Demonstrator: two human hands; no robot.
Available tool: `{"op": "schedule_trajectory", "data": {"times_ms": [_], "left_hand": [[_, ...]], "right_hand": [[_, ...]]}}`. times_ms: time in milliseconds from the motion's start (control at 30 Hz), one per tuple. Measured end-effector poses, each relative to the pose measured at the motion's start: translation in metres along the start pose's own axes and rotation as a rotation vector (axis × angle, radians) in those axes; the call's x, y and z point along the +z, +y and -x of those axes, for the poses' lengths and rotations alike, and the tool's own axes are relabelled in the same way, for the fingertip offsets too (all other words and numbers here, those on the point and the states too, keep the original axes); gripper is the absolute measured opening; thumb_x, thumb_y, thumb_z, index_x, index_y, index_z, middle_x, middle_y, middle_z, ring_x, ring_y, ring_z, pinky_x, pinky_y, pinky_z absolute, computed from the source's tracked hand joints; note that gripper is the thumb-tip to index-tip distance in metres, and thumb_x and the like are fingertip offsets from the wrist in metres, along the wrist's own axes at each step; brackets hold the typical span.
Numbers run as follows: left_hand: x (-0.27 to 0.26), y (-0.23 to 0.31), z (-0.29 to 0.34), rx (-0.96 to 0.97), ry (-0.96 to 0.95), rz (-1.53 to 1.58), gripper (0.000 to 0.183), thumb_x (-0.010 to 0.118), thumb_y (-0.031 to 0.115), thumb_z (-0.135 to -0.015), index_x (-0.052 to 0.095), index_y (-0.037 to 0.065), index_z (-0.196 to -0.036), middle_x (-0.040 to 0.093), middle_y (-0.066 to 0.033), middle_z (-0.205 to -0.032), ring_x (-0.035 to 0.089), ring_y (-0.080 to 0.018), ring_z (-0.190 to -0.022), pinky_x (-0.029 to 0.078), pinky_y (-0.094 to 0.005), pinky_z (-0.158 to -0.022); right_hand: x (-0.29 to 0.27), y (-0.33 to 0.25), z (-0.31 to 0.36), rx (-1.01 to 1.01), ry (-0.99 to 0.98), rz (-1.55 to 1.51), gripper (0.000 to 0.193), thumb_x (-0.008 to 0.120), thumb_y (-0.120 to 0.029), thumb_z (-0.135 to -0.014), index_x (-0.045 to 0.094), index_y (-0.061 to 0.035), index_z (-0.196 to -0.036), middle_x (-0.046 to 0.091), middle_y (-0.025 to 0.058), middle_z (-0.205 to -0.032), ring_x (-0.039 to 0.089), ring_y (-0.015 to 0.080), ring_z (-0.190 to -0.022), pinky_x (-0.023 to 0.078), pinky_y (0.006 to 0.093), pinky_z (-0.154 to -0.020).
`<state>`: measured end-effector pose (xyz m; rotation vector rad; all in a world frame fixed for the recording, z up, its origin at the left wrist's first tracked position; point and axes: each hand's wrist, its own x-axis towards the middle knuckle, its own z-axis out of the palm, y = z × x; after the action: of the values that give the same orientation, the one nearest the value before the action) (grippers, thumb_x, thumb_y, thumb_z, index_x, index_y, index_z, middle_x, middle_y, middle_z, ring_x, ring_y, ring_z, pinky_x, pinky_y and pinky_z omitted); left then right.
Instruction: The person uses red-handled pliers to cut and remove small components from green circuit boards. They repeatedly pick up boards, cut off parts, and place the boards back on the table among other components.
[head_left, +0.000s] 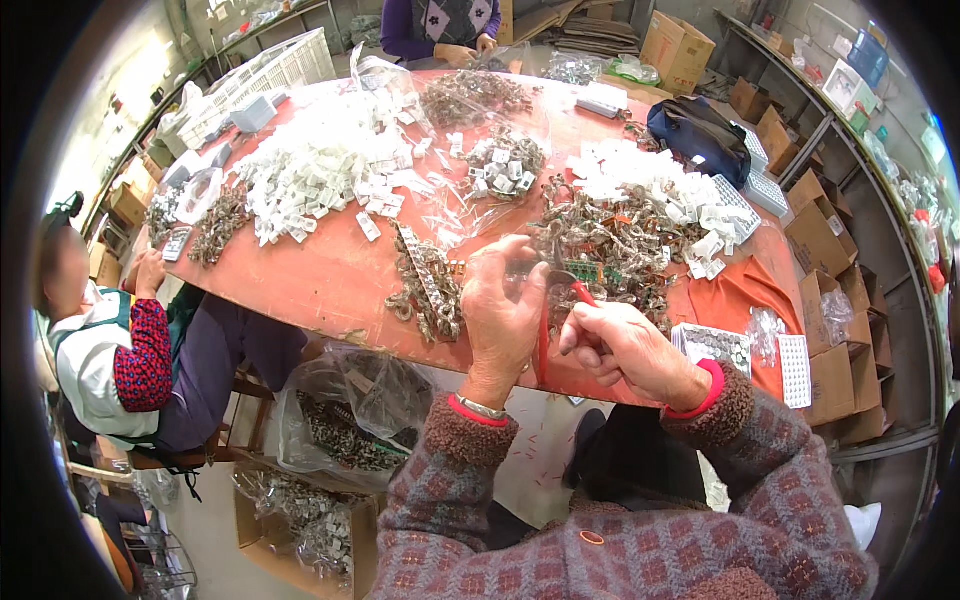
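Observation:
My right hand (630, 350) is closed around red-handled cutting pliers (583, 293), whose dark jaws reach toward my left fingertips. The other red handle hangs down between my two hands. My left hand (500, 310) is pinched together at the jaws, and what it grips is too small and covered to make out. Just beyond the pliers lies a heap of greyish-brown cable pieces (610, 235) with green circuit boards (600, 273) among them. A strip of small parts (428, 268) lies on more cable pieces left of my left hand.
White plastic housings (320, 165) are heaped on the red table (340, 285), with more housings (640, 172) at right. A tray of round parts (712, 345) stands near the right edge. A seated person (130, 350) works at left, another (440, 30) across. Boxes (320, 540) and bags crowd the floor.

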<state>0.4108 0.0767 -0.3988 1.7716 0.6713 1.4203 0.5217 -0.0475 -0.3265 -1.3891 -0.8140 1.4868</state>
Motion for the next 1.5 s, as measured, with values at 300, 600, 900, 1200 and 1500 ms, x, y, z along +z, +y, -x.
{"op": "schedule_trajectory", "data": {"times_ms": [300,600,900,1200,1500], "left_hand": [[0.002,0.003,-0.015,-0.234,-0.104,0.166,0.016,0.062,0.01,-0.092,0.066,0.0,-0.104,0.069,-0.0108,-0.093,0.065,-0.0174,-0.083,0.051,-0.0306,-0.074],[0.0,0.059,0.031,-0.352,-0.257,0.46,0.02,0.056,0.015,-0.1,0.063,-0.001,-0.107,0.066,-0.0029,-0.089,0.06,-0.009,-0.081,0.049,-0.024,-0.074],[0.011,0.093,0.066,-0.575,-0.13,0.948,0.015,0.051,0.017,-0.103,0.057,0.004,-0.102,0.051,0.0028,-0.072,0.045,-0.0042,-0.062,0.042,-0.0202,-0.057],[0.02,0.105,0.093,-0.614,-0.083,1.048,0.013,0.05,0.017,-0.104,0.057,0.006,-0.101,0.057,-0.0003,-0.075,0.051,-0.0068,-0.061,0.043,-0.0208,-0.055],[0.016,0.117,0.098,-0.685,-0.112,1.034,0.014,0.049,0.019,-0.104,0.055,0.007,-0.102,0.06,-0.0013,-0.075,0.046,-0.0034,-0.049,0.031,-0.0174,-0.04]], "right_hand": [[-0.001,0.009,0.012,0.02,-0.139,-0.133,0.035,0.041,-0.026,-0.103,0.059,-0.0015,-0.088,0.038,-0.0035,-0.063,0.027,0.0053,-0.049,0.023,0.0224,-0.044],[-0.016,0.003,0.049,-0.154,-0.183,-0.124,0.037,0.039,-0.03,-0.105,0.058,-0.001,-0.091,0.043,-0.0015,-0.062,0.033,0.0057,-0.049,0.026,0.0226,-0.045],[-0.014,0.042,0.068,-0.542,0.057,0.221,0.024,0.051,-0.021,-0.101,0.066,-0.0017,-0.099,0.056,0.0053,-0.102,0.056,0.0122,-0.096,0.047,0.0278,-0.077],[-0.011,0.067,0.09,-0.397,0.011,0.177,0.03,0.046,-0.024,-0.104,0.059,0.0005,-0.116,0.057,0.0073,-0.109,0.058,0.0141,-0.094,0.049,0.0287,-0.082],[-0.003,0.075,0.096,-0.439,-0.043,0.172,0.042,0.046,-0.028,-0.104,0.048,0.0021,-0.133,0.064,0.0086,-0.104,0.06,0.0152,-0.094,0.05,0.0303,-0.084]]}}
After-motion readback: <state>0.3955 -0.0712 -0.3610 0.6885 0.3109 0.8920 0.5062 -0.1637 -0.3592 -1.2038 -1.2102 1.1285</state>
